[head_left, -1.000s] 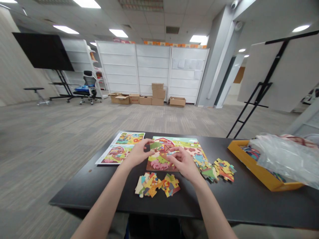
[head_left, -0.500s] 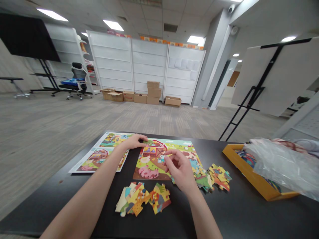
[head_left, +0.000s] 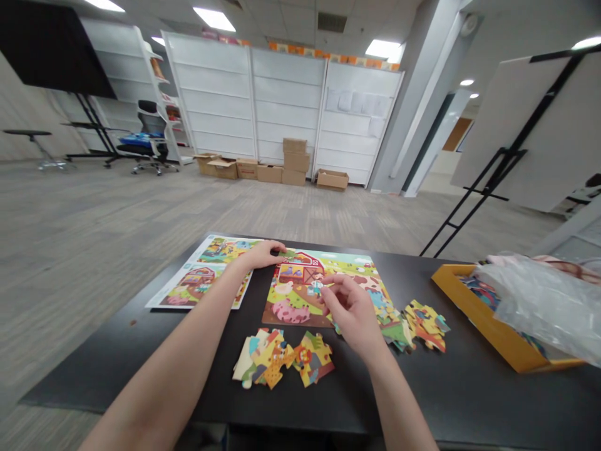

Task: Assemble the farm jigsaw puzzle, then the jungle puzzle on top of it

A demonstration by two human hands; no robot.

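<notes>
Currently, in the head view, the puzzle (head_left: 300,285) lies on the dark surface (head_left: 460,394), between a printed sheet (head_left: 183,285) on the left and a yellow box (head_left: 483,322) on the right. The left hand (head_left: 260,255) reaches to its far left corner, fingers bent and a little apart, beside a green part of the picture; whether they grip anything, I cannot tell. The right hand (head_left: 352,307) is over the puzzle's middle, fingers loosely curled towards the thumb; I cannot tell if anything is between them. Loose pieces (head_left: 312,359) lie on the near side, and more pieces (head_left: 425,322) lie to the right. Clear plastic (head_left: 539,307) covers part of the box.
</notes>
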